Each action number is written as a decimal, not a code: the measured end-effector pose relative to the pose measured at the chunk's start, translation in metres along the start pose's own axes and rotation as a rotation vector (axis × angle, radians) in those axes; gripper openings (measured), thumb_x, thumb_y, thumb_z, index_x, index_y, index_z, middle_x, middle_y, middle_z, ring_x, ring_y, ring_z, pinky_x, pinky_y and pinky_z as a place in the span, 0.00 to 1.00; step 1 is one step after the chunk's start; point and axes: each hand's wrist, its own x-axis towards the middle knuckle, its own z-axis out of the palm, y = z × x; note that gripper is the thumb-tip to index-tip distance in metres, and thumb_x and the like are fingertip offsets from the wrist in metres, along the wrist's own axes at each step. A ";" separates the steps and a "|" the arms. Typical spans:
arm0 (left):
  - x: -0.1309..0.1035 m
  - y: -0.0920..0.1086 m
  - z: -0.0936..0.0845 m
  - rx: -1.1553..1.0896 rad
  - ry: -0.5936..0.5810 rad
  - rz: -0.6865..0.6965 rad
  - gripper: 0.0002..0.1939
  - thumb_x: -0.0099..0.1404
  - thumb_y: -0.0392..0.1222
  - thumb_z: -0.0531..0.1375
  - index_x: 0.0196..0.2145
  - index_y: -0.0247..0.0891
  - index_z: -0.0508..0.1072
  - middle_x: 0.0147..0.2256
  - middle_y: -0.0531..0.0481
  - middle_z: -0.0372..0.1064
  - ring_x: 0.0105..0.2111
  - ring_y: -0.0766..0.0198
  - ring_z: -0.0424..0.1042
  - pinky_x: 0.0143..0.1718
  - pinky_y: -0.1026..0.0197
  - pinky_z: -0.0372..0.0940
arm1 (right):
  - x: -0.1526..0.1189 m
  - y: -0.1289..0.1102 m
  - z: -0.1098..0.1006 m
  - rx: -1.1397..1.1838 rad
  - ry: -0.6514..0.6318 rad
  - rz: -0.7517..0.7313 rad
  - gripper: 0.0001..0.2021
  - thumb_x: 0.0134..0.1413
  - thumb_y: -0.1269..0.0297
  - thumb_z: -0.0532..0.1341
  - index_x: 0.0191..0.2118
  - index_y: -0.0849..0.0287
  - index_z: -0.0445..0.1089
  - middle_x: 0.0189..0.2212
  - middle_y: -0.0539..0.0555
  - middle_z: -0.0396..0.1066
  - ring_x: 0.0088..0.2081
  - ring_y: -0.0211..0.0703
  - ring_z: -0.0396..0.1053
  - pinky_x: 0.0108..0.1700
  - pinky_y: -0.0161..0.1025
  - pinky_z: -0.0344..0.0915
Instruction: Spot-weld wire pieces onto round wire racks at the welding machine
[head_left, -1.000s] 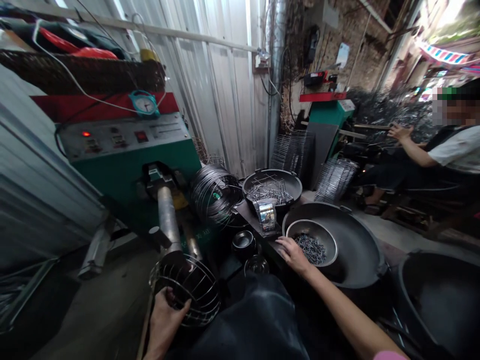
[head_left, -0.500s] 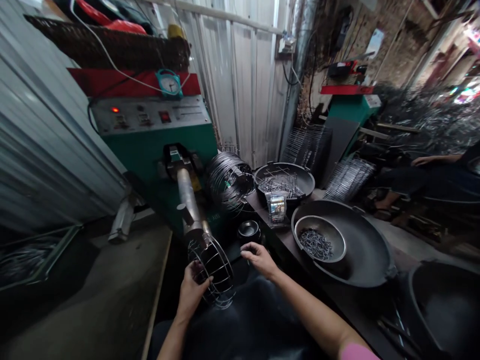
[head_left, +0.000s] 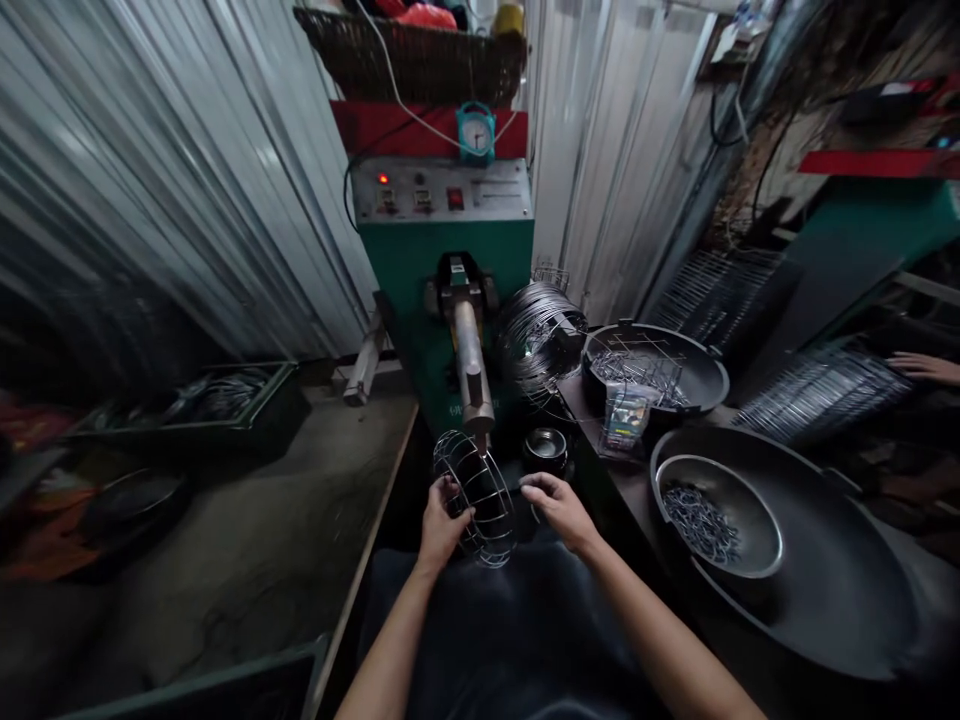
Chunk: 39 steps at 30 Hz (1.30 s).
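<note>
A round wire basket [head_left: 491, 505] of thin metal rods is tilted on its side, with its upper rim at the tip of the spot welder's metal arm [head_left: 474, 385]. My left hand [head_left: 444, 525] is closed on the basket's left side, thumb and fingers around its wires. To the right of the basket, apart from it, my right hand [head_left: 561, 508] has its thumb and fingers drawn together in a pinch. Whatever is between those fingertips is too small to make out. Just beyond that hand stands a small dark round cup [head_left: 546, 447].
The green welder body [head_left: 446, 240] stands ahead, a wire coil [head_left: 541, 330] beside it. On the right, a bowl of small metal pieces [head_left: 772, 545] sits in a large black pan [head_left: 847, 590]. Another pan [head_left: 705, 375] holds wire parts. A co-worker's hand [head_left: 926, 367] shows far right.
My view has turned left, so the welder and pans appear further right. My left hand keeps its hold on the wire basket, and my right hand stays pinched beside it.
</note>
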 end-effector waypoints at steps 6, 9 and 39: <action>0.005 0.001 0.011 -0.127 -0.069 -0.049 0.36 0.43 0.42 0.68 0.49 0.40 0.59 0.47 0.42 0.62 0.50 0.52 0.62 0.50 0.49 0.59 | 0.014 -0.009 0.013 0.057 -0.066 0.011 0.16 0.39 0.52 0.64 0.30 0.61 0.71 0.25 0.49 0.69 0.30 0.38 0.64 0.37 0.37 0.59; 0.006 0.002 0.019 -0.209 -0.084 -0.099 0.37 0.42 0.41 0.69 0.48 0.40 0.59 0.46 0.42 0.62 0.49 0.52 0.63 0.49 0.50 0.59 | 0.020 -0.013 0.018 0.049 -0.076 -0.001 0.15 0.38 0.54 0.65 0.29 0.61 0.71 0.25 0.49 0.69 0.30 0.38 0.63 0.36 0.37 0.59; 0.004 -0.013 0.026 -0.154 -0.092 -0.014 0.35 0.42 0.41 0.68 0.47 0.40 0.58 0.42 0.46 0.61 0.47 0.54 0.63 0.46 0.52 0.60 | -0.011 0.004 0.003 -0.077 -0.156 0.029 0.12 0.39 0.56 0.63 0.23 0.61 0.70 0.19 0.45 0.63 0.25 0.34 0.57 0.33 0.35 0.54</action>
